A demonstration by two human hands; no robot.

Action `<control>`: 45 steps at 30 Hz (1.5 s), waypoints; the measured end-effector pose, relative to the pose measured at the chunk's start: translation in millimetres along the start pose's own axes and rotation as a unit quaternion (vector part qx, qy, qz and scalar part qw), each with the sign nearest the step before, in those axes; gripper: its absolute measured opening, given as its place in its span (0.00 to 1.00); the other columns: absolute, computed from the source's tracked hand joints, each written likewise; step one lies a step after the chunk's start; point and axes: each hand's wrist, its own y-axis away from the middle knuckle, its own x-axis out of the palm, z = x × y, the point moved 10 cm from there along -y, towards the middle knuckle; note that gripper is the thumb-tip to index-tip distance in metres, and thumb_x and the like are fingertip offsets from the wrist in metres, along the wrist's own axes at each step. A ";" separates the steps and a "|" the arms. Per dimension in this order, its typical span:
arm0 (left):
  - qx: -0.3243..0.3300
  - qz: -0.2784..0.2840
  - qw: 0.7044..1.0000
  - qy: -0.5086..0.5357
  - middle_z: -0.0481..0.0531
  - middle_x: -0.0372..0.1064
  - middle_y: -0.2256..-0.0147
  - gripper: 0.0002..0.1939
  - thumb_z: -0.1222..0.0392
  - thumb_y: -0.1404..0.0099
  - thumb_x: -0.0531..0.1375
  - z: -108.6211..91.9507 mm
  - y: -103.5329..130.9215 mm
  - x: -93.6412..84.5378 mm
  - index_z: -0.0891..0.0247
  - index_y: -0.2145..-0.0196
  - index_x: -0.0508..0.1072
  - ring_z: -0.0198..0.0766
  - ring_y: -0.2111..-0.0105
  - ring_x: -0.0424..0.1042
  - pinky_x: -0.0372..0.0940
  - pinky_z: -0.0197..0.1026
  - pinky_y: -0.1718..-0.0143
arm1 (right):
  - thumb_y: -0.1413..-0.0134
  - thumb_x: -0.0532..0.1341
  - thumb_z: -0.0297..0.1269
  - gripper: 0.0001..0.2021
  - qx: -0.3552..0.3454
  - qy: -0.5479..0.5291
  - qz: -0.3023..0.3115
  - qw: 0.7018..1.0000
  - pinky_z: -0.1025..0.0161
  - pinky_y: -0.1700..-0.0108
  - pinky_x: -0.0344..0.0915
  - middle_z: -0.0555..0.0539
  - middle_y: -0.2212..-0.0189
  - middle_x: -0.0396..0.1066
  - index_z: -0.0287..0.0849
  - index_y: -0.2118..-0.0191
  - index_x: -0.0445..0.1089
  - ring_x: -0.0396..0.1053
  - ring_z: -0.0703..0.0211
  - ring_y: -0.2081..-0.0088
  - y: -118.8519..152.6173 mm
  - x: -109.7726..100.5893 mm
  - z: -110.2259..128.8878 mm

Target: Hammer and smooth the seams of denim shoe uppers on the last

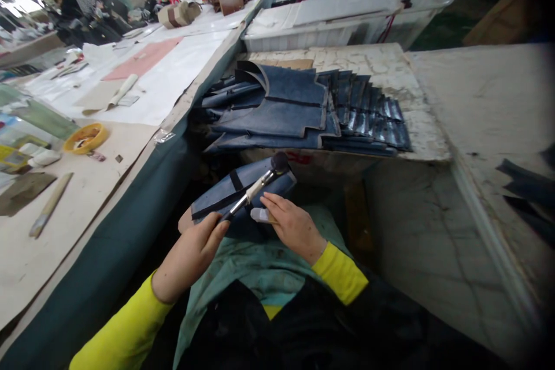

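My left hand is closed round the black handle of a hammer-like tool with a silver shaft and a dark, blunt head. The head points up and to the right. Beneath it a dark blue leather piece with black strips lies tilted over my lap. The left fingers are partly hidden, so I cannot tell if they touch the leather too. In my right hand is a small flat brush with a whitish tip, held beside the leather, index finger stretched out near the tool.
Stacked blue leather pieces lie on a worn board ahead. On the left table are a yellow ring-shaped dish and a flat brush. A white plastic bin stands behind. Other people are in the background.
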 end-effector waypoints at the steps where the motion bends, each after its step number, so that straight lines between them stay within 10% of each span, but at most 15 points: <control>1: 0.001 -0.014 1.000 -0.001 0.46 0.63 0.75 0.16 0.49 0.32 0.43 -0.8 -3.0 -1.5 0.60 0.68 0.62 0.36 0.74 0.65 0.55 0.37 0.71 | 0.44 0.51 0.26 0.23 0.001 -0.002 -0.003 1.000 0.56 0.47 0.64 0.45 0.42 0.60 0.40 0.42 0.59 0.63 0.54 0.48 -0.1 -0.7 0.0; 14: -0.011 0.016 0.999 -0.039 0.46 0.63 0.77 0.14 0.51 0.31 0.43 -13.6 -29.3 14.4 0.60 0.67 0.62 0.36 0.76 0.66 0.52 0.37 0.73 | 0.46 0.52 0.25 0.22 0.001 -0.005 -0.014 1.000 0.57 0.47 0.64 0.43 0.45 0.63 0.39 0.44 0.61 0.64 0.54 0.48 -3.4 -4.6 0.1; 20: -0.037 0.041 0.998 0.017 0.47 0.65 0.74 0.14 0.49 0.32 0.44 13.4 5.1 32.8 0.59 0.68 0.62 0.38 0.73 0.67 0.54 0.37 0.70 | 0.47 0.53 0.24 0.21 -0.010 0.013 -0.017 1.000 0.55 0.49 0.66 0.40 0.49 0.66 0.37 0.47 0.64 0.65 0.51 0.50 -2.9 -2.4 -1.4; 28: -0.134 -0.087 0.966 0.205 0.44 0.58 0.77 0.17 0.47 0.33 0.46 74.1 74.0 -14.4 0.61 0.58 0.65 0.33 0.78 0.58 0.54 0.34 0.77 | 0.46 0.51 0.24 0.22 -0.016 -0.019 -0.024 0.999 0.56 0.46 0.64 0.42 0.47 0.64 0.38 0.45 0.62 0.64 0.54 0.48 -4.6 -2.0 -2.1; 34: -0.168 -0.001 0.968 0.185 0.45 0.58 0.77 0.18 0.45 0.35 0.48 93.3 77.2 11.0 0.62 0.69 0.66 0.33 0.76 0.59 0.56 0.34 0.73 | 0.45 0.50 0.25 0.21 -0.019 -0.013 -0.029 0.999 0.56 0.46 0.64 0.41 0.47 0.64 0.38 0.45 0.63 0.64 0.54 0.48 -4.3 -3.9 -1.0; 45: -0.188 -0.006 0.962 0.200 0.44 0.57 0.77 0.19 0.44 0.35 0.48 114.1 93.7 12.4 0.62 0.71 0.65 0.33 0.77 0.58 0.56 0.33 0.76 | 0.46 0.50 0.24 0.21 -0.024 0.001 -0.026 0.999 0.57 0.47 0.65 0.41 0.48 0.65 0.38 0.46 0.63 0.65 0.54 0.49 -5.7 -5.4 2.7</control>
